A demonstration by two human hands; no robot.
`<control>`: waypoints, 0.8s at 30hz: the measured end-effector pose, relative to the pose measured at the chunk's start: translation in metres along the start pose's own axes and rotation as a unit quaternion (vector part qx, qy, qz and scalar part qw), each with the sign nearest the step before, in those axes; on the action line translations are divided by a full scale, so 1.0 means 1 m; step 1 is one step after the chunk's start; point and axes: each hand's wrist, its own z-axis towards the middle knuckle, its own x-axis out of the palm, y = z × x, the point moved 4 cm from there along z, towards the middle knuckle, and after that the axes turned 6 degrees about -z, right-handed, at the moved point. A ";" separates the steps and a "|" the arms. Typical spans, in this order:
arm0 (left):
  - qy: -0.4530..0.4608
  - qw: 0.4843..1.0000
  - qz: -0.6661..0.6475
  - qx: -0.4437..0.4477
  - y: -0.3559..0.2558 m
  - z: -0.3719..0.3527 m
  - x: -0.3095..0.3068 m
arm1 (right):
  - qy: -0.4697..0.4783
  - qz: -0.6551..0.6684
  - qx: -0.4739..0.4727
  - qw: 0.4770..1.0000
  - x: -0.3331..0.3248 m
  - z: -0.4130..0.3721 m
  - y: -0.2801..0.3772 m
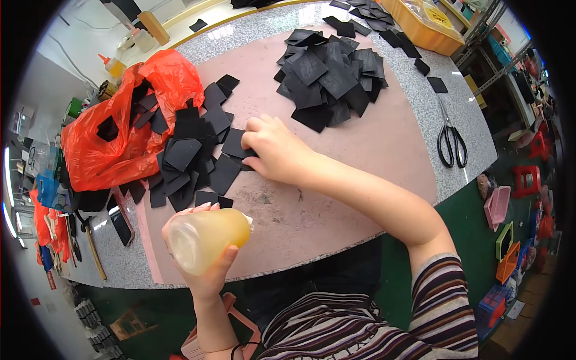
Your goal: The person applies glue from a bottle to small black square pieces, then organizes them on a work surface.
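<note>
My left hand (207, 273) is wrapped round a translucent bottle (207, 237) of yellowish liquid, tilted with its white tip to the right. Above and to the right of it, my right hand (273, 147) has its fingertips on a black square piece (237, 144) at the right edge of a loose heap of black pieces (183, 153). That heap spreads out of a red plastic bag (102, 153). A second pile of black squares (330, 75) lies farther back on the pink mat (336, 222).
Black-handled scissors (451, 144) lie on the speckled tabletop (474, 126) at the right. A yellow tray (420, 27) stands at the back right. A phone (120, 222) and a wooden-handled tool (95, 252) lie at the left. Red-tipped bottle (113, 66) stands behind the bag.
</note>
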 end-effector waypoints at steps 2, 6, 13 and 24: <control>0.012 1.000 -0.011 -0.017 0.005 0.004 0.002 | -0.039 0.094 0.022 0.995 0.002 -0.001 -0.012; -0.009 0.915 -0.385 -0.119 0.047 0.046 0.020 | -0.085 0.108 0.029 0.990 0.009 0.007 -0.027; -0.030 0.796 -0.571 -0.198 0.086 0.092 0.023 | -0.243 -0.081 -0.029 0.966 -0.071 -0.050 0.002; 0.060 0.830 -0.425 -0.356 0.068 0.015 0.089 | -0.065 -0.162 -0.003 0.985 -0.043 -0.172 0.060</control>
